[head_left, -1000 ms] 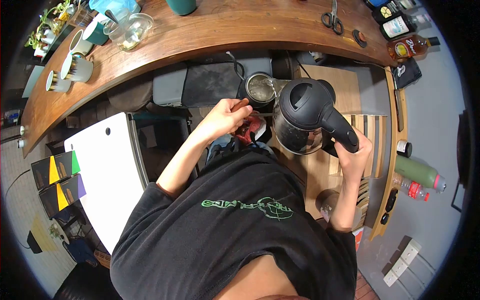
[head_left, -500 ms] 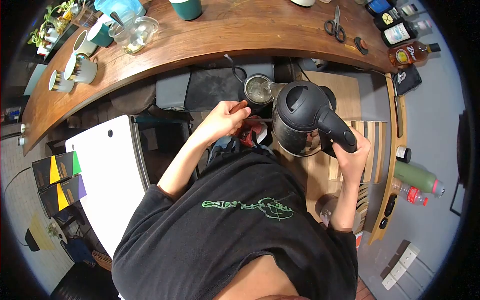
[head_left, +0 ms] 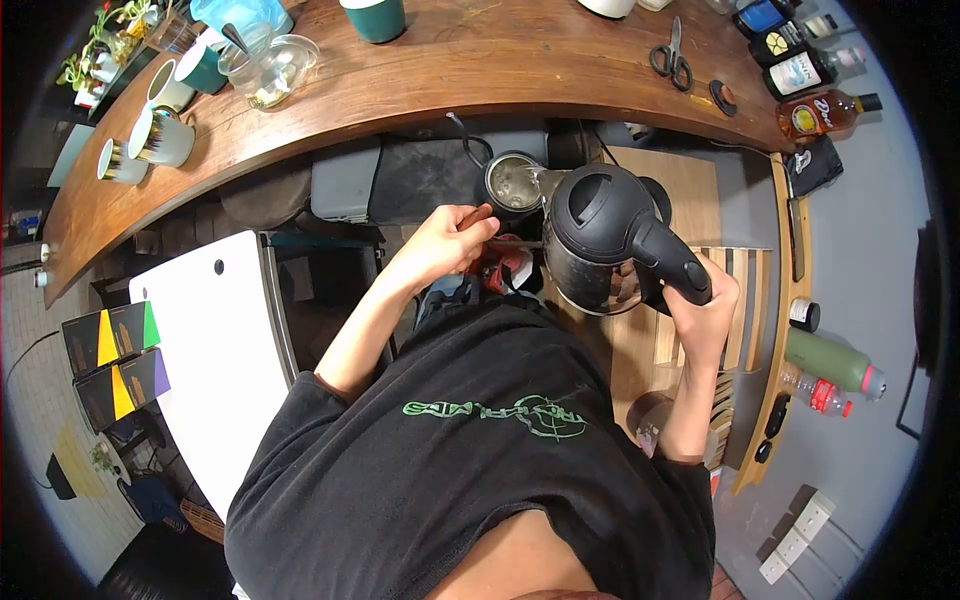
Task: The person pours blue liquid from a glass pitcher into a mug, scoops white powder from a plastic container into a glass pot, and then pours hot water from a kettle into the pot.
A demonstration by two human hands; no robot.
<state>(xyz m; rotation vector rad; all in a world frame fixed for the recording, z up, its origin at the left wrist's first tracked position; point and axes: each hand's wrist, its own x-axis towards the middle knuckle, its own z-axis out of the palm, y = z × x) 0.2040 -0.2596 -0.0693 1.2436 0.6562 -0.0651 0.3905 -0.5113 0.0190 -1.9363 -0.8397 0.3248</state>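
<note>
My right hand grips the black handle of a glass electric kettle, which is tilted to the left. Its spout is over the open top of a small gooseneck kettle, and clear water runs from it into that vessel. My left hand is closed around the brown handle of the gooseneck kettle. The thin curved spout of that kettle points away from me. Liquid with a bubbly, stirred surface shows inside its rim.
Ahead curves a wooden counter with scissors, mugs, a glass vessel and a green cup. Bottles stand at its right end. A white panel lies left, a slatted wooden rack right.
Both hands and kettles hold almost the same positions, with water still pouring. The view has shifted very slightly.
</note>
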